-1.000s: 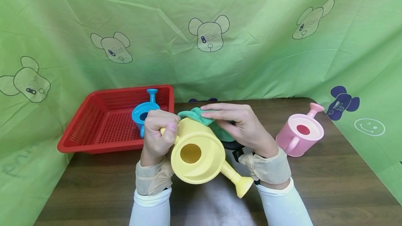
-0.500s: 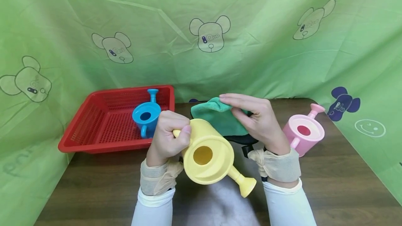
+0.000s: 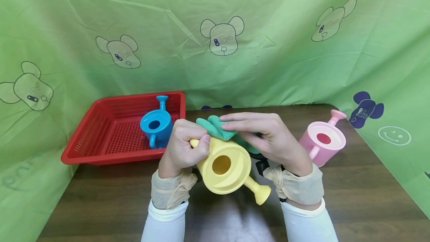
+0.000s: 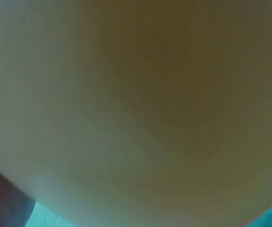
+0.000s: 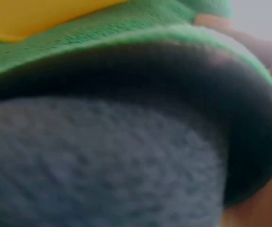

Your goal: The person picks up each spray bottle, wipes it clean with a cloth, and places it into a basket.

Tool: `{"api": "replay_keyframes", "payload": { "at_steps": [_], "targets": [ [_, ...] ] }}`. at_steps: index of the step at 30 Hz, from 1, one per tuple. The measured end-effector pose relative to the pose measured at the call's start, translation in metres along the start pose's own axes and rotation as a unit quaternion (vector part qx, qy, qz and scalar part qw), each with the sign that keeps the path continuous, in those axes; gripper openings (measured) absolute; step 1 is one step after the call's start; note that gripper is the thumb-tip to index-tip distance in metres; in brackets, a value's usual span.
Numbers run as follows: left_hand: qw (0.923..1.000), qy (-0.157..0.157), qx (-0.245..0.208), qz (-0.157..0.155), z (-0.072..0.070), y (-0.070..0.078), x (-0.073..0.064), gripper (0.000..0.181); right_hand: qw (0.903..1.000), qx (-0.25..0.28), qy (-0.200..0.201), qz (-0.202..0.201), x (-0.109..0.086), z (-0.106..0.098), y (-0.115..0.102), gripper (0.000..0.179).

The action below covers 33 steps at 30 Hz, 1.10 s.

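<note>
My left hand (image 3: pixel 184 149) grips the handle of a yellow toy watering can (image 3: pixel 208 180), tilted with its round top opening towards me and its spout pointing right. My right hand (image 3: pixel 273 139) holds a green cloth (image 3: pixel 215 127) between extended fingers and thumb. The cloth lies folded against the can's upper side. In the right wrist view, the green cloth (image 5: pixel 140 28) meets the yellow can (image 5: pixel 46 16), and its underside is dark. A blurred, yellowish-brown can wall (image 4: pixel 140 132) fills most of the left wrist view.
A red perforated basket (image 3: pixel 111 158) stands at the back left, with a blue watering can (image 3: pixel 161 130) in it. To the right, a pink watering can (image 3: pixel 330 145) stands on the wooden table (image 3: pixel 111 201). A green printed curtain (image 3: pixel 161 74) hangs behind.
The right hand drew the cloth off the can, up and right, then brought it back against the can's side. The left hand and can have shifted slightly right.
</note>
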<state>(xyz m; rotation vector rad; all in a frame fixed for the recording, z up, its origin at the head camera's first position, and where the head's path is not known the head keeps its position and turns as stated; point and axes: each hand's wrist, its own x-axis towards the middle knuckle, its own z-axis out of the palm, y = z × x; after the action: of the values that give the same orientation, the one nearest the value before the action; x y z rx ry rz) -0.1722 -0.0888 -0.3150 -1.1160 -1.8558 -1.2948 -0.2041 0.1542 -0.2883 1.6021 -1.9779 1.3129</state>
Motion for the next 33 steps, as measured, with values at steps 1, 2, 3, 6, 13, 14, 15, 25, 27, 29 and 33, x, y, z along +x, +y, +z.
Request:
{"api": "replay_keyframes", "payload": {
  "at_steps": [1,2,3,6,13,14,15,25,27,29,33],
  "targets": [
    [1.0,0.0,0.0,0.002,0.0,0.0,0.0,0.036,0.9999,0.009,-0.011,-0.001,0.0,0.001,0.0,0.044],
    [1.0,0.0,0.001,0.004,0.0,0.0,0.0,0.036,0.9996,0.016,-0.022,-0.001,0.0,0.002,0.001,0.043],
    [1.0,0.001,0.0,0.005,0.001,0.0,0.001,0.036,0.9993,0.019,-0.031,-0.001,0.0,0.002,0.001,0.043],
    [0.9999,0.001,-0.009,0.008,0.002,0.0,0.001,0.036,0.9987,0.019,-0.047,0.0,0.0,0.004,0.005,0.042],
    [0.9989,-0.005,-0.045,0.009,0.005,0.001,0.001,0.035,0.9983,-0.004,-0.057,0.013,-0.002,0.008,0.02,0.041],
    [0.9989,-0.005,-0.047,0.009,0.006,0.001,0.001,0.035,0.9982,-0.003,-0.058,0.016,-0.002,0.008,0.021,0.041],
    [0.9988,-0.006,-0.047,0.009,0.006,0.001,0.001,0.035,0.9981,-0.002,-0.059,0.019,-0.002,0.008,0.023,0.041],
    [0.9979,0.0,-0.06,0.025,0.006,0.003,0.002,0.036,0.9982,-0.001,-0.054,0.028,-0.001,0.01,0.036,0.038],
    [0.9976,0.003,-0.064,0.026,0.006,0.004,0.002,0.036,0.998,-0.01,-0.05,0.037,-0.002,0.01,0.037,0.037],
    [0.9972,0.006,-0.071,0.025,0.005,0.005,0.002,0.035,0.9975,-0.017,-0.044,0.053,-0.002,0.01,0.038,0.036],
    [0.996,0.018,-0.083,0.028,0.003,0.007,0.003,0.035,0.9955,-0.04,-0.019,0.084,-0.004,0.008,0.042,0.035]
  ]
}}
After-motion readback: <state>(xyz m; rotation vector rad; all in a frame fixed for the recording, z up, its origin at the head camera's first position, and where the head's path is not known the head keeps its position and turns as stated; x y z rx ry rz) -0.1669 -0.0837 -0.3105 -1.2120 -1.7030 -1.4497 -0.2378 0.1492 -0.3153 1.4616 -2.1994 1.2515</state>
